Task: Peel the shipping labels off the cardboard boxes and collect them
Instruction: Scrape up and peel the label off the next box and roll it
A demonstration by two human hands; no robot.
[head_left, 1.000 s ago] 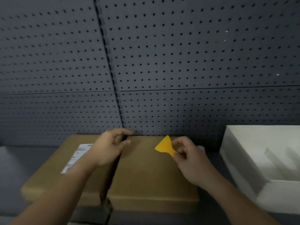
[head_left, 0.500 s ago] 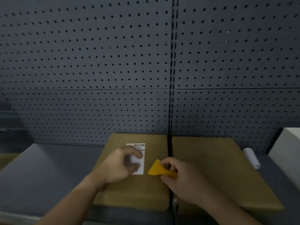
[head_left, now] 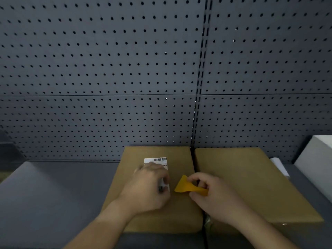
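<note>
The fingertips (head_left: 166,179) of the left hand (head_left: 147,187) are curled down onto the near part of the shipping label (head_left: 156,161); whether an edge is being pinched or only pressed cannot be told, since the hand is covering that part. The label is lying on top of the left cardboard box (head_left: 179,159), toward its far half, with its barcode end showing beyond the knuckles. The handle of the orange scraper (head_left: 186,186) is being pinched between the thumb and curled fingers of the right hand (head_left: 215,196), and the broad blade is being pointed toward the label's right edge, just beside it but apparently not yet touching.

The step in hand is judged to be the lifting of a label edge. It is best done with the blade being kept nearly flat to the cardboard and being slid under a corner, while the box is being steadied by the left hand; a steep blade is likely to gouge the surface or tear the label.

Being counted: two hands, one scraper, one label, two cardboard boxes side by side (the right cardboard box (head_left: 251,180) showing no label on its top), one white roll (head_left: 280,165) beyond the right box, and one white block (head_left: 316,162) at the right edge, before a dark pegboard (head_left: 107,69).
</note>
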